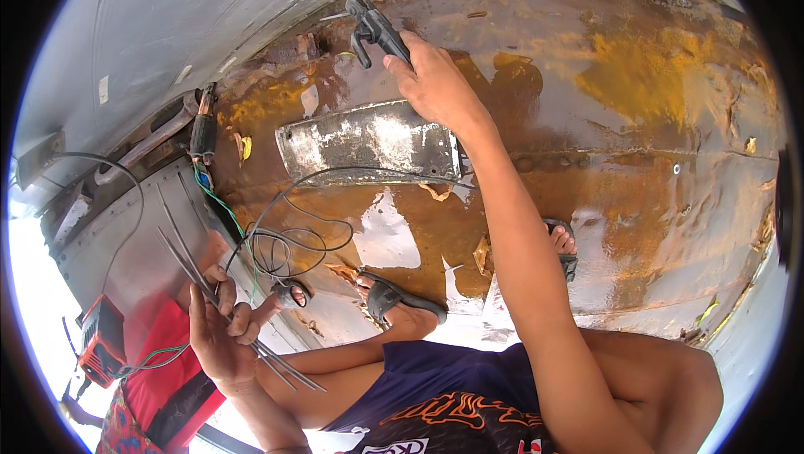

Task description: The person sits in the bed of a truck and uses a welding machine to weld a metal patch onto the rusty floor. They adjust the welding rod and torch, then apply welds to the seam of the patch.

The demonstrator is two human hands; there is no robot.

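In my right hand, stretched out ahead of me, is a black welding electrode holder. A short stub of rod sticks out of its jaw end to the left. My fingers are wrapped round the handle. Nearer to me on the left, my left hand grips a small bunch of thin grey welding rods, which slant from upper left to lower right through my fingers. Below the electrode holder a worn, paint-flaked metal plate lies on the rusty sheet metal floor.
A black cable loops loosely left of my sandalled foot. A dark clamp-like tool stands by the left wall. At lower left is an orange-and-black box-shaped machine beside red cloth. Another sandalled foot shows near the cable.
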